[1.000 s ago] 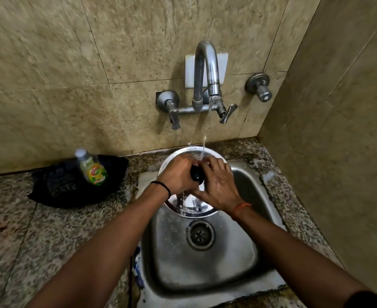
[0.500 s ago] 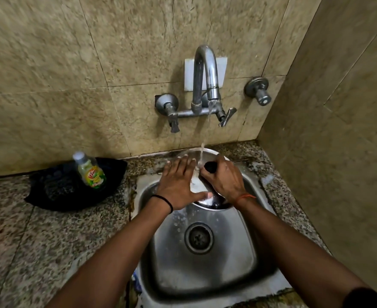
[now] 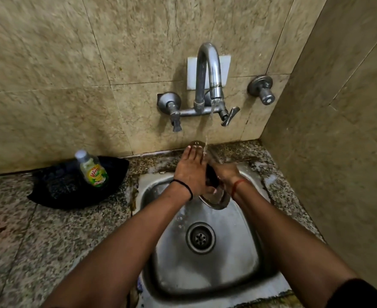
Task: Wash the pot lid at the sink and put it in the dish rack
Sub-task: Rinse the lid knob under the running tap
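The steel pot lid (image 3: 218, 200) stands nearly on edge over the back of the steel sink (image 3: 207, 270), under the running tap (image 3: 209, 70). My right hand (image 3: 225, 172) is closed around its black knob (image 3: 212, 177). My left hand (image 3: 191, 170) lies flat, fingers together and stretched, against the lid's left face, with the water stream hitting near its fingertips. Most of the lid is hidden behind my hands; only its lower rim and a bit of the top edge show. No dish rack is in view.
A green dish-soap bottle (image 3: 93, 170) stands on a black cloth (image 3: 72, 185) on the speckled granite counter (image 3: 38, 236) left of the sink. Tiled walls close in behind and on the right, with a second valve (image 3: 262, 90) on the back wall. The drain (image 3: 201, 237) is open.
The lid has been tipped from lying face-up to nearly on edge. My left hand went from gripping near the knob to pressing flat against the lid's face, and both hands moved back toward the wall.
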